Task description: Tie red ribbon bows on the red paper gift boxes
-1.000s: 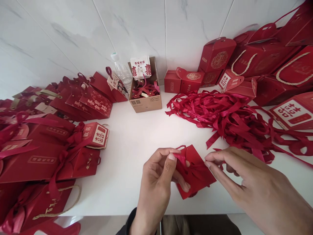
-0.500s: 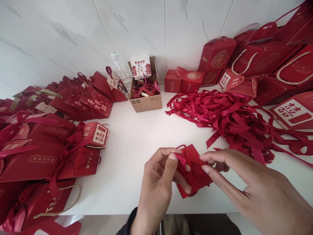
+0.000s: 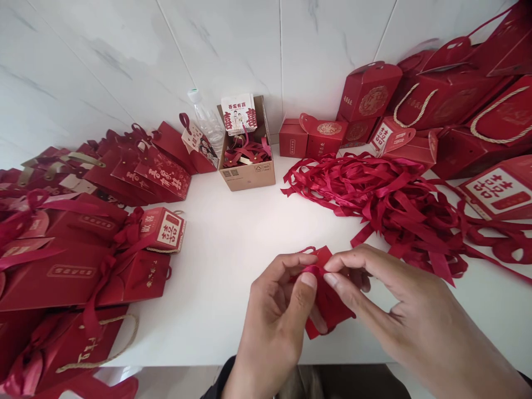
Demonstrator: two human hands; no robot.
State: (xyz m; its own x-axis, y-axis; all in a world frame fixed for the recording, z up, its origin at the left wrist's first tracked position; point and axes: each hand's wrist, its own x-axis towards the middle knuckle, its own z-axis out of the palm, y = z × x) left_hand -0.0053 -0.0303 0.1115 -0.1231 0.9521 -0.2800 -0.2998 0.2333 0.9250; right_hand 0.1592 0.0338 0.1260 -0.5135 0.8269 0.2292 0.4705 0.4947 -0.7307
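A small red gift box (image 3: 336, 307) rests near the front edge of the white table, partly covered by my hands. Over its top, a red satin ribbon (image 3: 315, 270) is pinched between the thumb and fingers of my left hand (image 3: 282, 310). My right hand (image 3: 386, 299) closes thumb and forefinger on the same ribbon, right beside the left thumb. A red cord loop shows at the box's far edge. How the ribbon runs under my fingers is hidden.
Loose red ribbons (image 3: 374, 205) lie heaped to the right. Red gift boxes stand at the right (image 3: 453, 100) and left (image 3: 66, 266). At the back are a cardboard box (image 3: 249, 177) with tags and ribbon pieces, and a clear plastic bottle (image 3: 205, 119).
My right hand has moved left, bringing its pinch against my left fingertips over the box. My left hand has shifted slightly to the right.
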